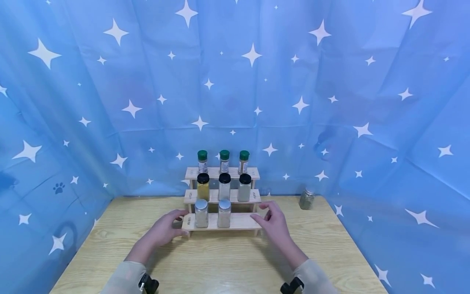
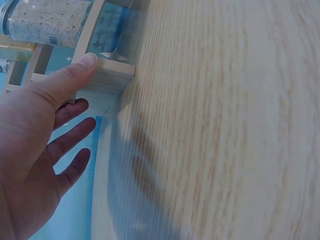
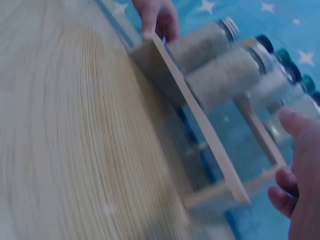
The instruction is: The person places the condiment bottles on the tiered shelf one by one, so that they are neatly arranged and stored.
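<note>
A three-tier wooden spice rack [image 1: 242, 221] stands on the table. Two silver-lidded jars [image 1: 201, 213] with pale contents occupy its lowest tier, left and middle. My left hand [image 1: 166, 227] grips the left end of that tier; in the left wrist view its thumb [image 2: 70, 77] lies on the front edge and the other fingers are behind. At the tier's right end is my right hand [image 1: 274, 225], thumb and fingers apart and holding nothing. In the right wrist view, a gap shows between this hand [image 3: 306, 165] and the lowest board.
Black-lidded jars [image 1: 224, 188] fill the middle tier, and green-lidded jars [image 1: 224, 162] line the top. A separate jar [image 1: 306, 200] with dark contents stands near the table's back right corner. Blue star-patterned cloth [image 1: 279, 102] hangs behind and at both sides.
</note>
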{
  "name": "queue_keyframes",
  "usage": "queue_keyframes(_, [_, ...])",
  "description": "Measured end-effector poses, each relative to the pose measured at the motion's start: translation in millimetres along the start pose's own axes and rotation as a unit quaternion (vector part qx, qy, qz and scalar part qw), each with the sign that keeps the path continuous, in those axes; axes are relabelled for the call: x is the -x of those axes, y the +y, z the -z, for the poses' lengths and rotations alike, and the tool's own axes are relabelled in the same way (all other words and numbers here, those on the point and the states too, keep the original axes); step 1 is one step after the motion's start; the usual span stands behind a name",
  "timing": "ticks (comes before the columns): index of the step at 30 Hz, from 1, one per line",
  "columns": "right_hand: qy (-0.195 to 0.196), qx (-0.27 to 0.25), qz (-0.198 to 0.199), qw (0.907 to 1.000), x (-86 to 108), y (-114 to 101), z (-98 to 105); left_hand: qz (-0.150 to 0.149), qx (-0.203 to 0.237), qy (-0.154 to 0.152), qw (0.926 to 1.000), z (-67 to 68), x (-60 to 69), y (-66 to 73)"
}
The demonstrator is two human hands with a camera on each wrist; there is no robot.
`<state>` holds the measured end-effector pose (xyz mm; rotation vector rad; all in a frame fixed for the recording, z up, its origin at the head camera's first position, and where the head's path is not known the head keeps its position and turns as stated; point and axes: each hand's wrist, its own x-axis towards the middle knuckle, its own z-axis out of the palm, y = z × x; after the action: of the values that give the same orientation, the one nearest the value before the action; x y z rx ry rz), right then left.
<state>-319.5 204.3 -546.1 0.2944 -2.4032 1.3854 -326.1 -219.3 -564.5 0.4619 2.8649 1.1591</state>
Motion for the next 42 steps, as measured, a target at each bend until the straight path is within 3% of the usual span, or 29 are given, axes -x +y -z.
queue_keyframes(9, [0.041, 0.043, -0.036, 0.9976, -5.6, 27, 47, 0.0, -0.003, -0.002, 1.0, -0.8, 3.6, 1.2])
queue_keyframes(12, [0.076, 0.046, -0.04, 0.9952, -11.3, 39, 62, 0.003, -0.003, -0.001, 1.0, -1.2, 3.6, 1.1])
queue_keyframes(18, [0.164, 0.048, -0.077, 0.9823, -20.7, 64, 86, -0.005, -0.005, -0.001, 1.0, -1.1, 1.3, 0.6])
queue_keyframes(24, [0.205, 0.06, -0.093, 0.9724, -29.4, 79, 104, 0.0, 0.0, -0.001, 1.0, 0.0, 0.2, 1.1])
queue_keyframes(34, [0.208, 0.071, -0.13, 0.9667, -45.1, 97, 127, -0.004, -0.001, 0.003, 1.0, -0.9, -0.8, 0.1])
queue_keyframes(42, [0.137, 0.093, -0.152, 0.9743, -58.3, 109, 135, -0.003, -0.002, 0.003, 1.0, -0.8, -0.7, 0.6])
